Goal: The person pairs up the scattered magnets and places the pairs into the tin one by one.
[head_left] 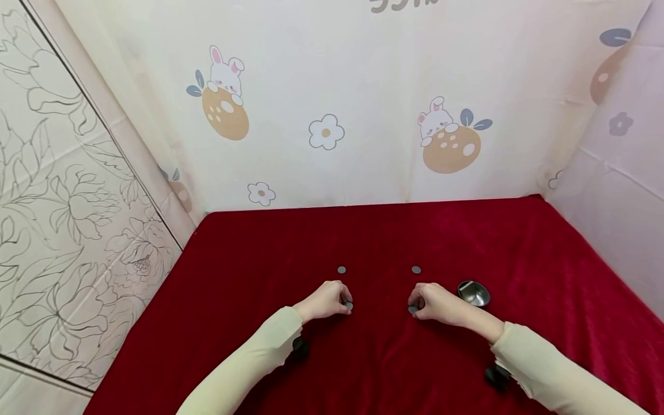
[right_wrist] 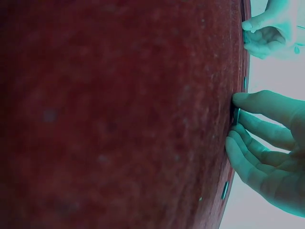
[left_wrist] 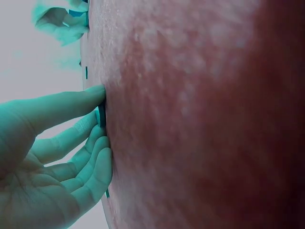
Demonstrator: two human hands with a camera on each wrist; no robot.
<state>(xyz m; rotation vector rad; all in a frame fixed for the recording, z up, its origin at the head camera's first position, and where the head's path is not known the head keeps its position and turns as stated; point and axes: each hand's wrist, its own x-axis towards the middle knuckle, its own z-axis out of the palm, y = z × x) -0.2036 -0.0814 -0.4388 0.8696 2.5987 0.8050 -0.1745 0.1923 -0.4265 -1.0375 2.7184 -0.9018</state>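
Observation:
Between the thumb and fingers of my left hand (head_left: 328,300) is a small grey round disc (head_left: 349,306), pinched by its edges on the red cloth. The left wrist view shows that disc (left_wrist: 101,116) edge-on, thumb on one side and fingertips on the other. Opposite it, my right hand (head_left: 434,302) pinches a similar grey disc (head_left: 412,309), which the right wrist view has as a thin dark disc (right_wrist: 236,117) at the cloth. Two more discs lie flat farther back, a left one (head_left: 341,270) and a right one (head_left: 416,270).
A small shiny metal bowl (head_left: 474,294) stands just beyond my right wrist. Red velvet cloth (head_left: 378,363) covers the table. A printed curtain (head_left: 373,167) hangs at its back edge, and a flower-patterned panel (head_left: 78,202) borders the left side.

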